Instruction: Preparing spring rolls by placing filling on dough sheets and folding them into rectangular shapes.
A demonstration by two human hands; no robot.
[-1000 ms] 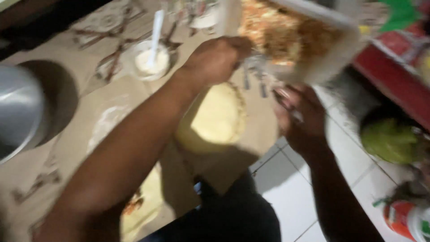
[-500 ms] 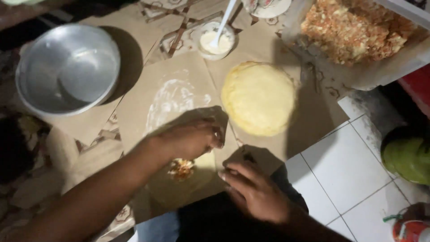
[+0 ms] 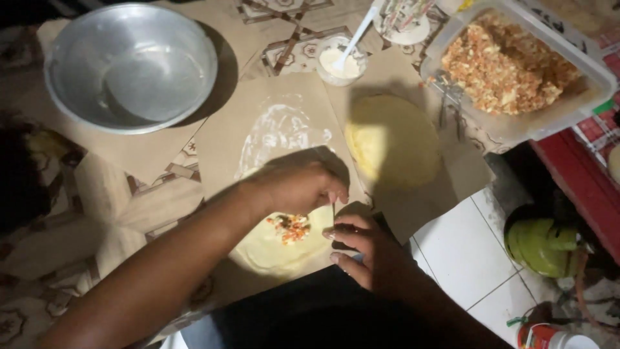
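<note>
A thin, pale-yellow round wrapper (image 3: 271,249) lies flat on brown paper (image 3: 226,139) at lower centre of the frame, carrying a small mound of orange-and-white chopped filling (image 3: 290,227). The left hand (image 3: 298,186) rests curled over the wrapper's upper edge, fingers drawn together; whether they pinch the wrapper cannot be told. The right hand (image 3: 365,249) sits at the wrapper's right edge, fingers bent, touching a thin, dark upright sliver too small to identify.

To the right – a stack of pale-yellow round wrappers (image 3: 394,142), partly in shadow. Upper right: a clear rectangular plastic tub (image 3: 584,61) of the same chopped filling, cut off by the frame. Upper centre: a small clear cup of white paste (image 3: 341,63) with a white spoon (image 3: 355,35). Upper left – a round metal bowl (image 3: 129,64). Lower right: a green rounded container (image 3: 542,242), dim.
</note>
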